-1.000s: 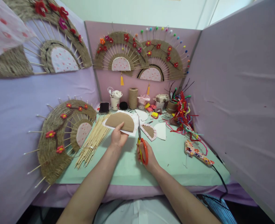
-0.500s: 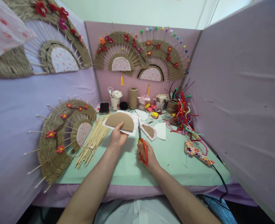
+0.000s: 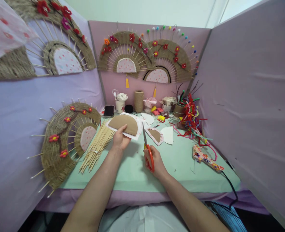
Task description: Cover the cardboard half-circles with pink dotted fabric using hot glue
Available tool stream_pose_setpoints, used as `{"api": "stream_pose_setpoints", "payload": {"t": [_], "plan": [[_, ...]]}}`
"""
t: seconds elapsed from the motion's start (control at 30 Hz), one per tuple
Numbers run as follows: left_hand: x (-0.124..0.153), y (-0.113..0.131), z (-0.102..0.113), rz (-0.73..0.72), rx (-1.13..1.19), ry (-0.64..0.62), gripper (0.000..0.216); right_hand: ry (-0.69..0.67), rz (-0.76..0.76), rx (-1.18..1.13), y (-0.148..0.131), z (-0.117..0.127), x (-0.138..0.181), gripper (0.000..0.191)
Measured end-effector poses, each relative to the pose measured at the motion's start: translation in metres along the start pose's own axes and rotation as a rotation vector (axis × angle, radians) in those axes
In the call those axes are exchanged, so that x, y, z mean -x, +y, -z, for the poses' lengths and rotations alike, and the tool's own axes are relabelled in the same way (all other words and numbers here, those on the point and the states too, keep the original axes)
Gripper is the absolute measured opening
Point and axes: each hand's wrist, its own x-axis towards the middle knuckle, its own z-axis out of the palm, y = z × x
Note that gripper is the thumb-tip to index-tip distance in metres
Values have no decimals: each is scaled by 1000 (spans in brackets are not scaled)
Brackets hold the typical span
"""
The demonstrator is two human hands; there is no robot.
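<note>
My left hand (image 3: 120, 139) pinches the lower edge of a brown cardboard half-circle (image 3: 124, 123) that is stuck on white fabric, holding it a little above the green table (image 3: 171, 167). My right hand (image 3: 155, 161) grips red-handled scissors (image 3: 148, 149) whose blades point up and away, tips close to the right edge of the half-circle piece. A smaller brown-and-pink half-circle (image 3: 155, 135) and a white half-circle (image 3: 167, 135) lie just beyond the scissors.
A bundle of bamboo skewers (image 3: 97, 144) lies left of my left hand. A twine fan with red flowers (image 3: 63, 141) leans at the left. A patterned glue gun (image 3: 205, 158) lies right. Pipe cleaners (image 3: 190, 119), a twine spool (image 3: 138, 101) and small pots line the back.
Both hands moved slightly away from me and up. The scissors came a bit closer to the half-circle's right edge.
</note>
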Motion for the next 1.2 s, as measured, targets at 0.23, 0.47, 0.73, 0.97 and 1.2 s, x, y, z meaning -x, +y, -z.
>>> {"api": "stream_pose_setpoints", "payload": {"t": [0.23, 0.47, 0.73, 0.97, 1.2], "plan": [[-1, 10, 1, 11, -49, -13, 33, -21, -10, 25, 1, 3, 0, 37], [-1, 12, 4, 9, -71, -65, 37, -28, -10, 46, -5, 0, 4, 37], [-2, 11, 7, 42, -117, -107, 36, -70, 16, 74, -3, 4, 4, 40], [-2, 11, 9, 41, -145, -159, 35, -89, 45, 59, 3, 7, 1, 37], [5, 8, 6, 64, -177, -184, 34, -95, 63, 53, 4, 7, 0, 36]]}}
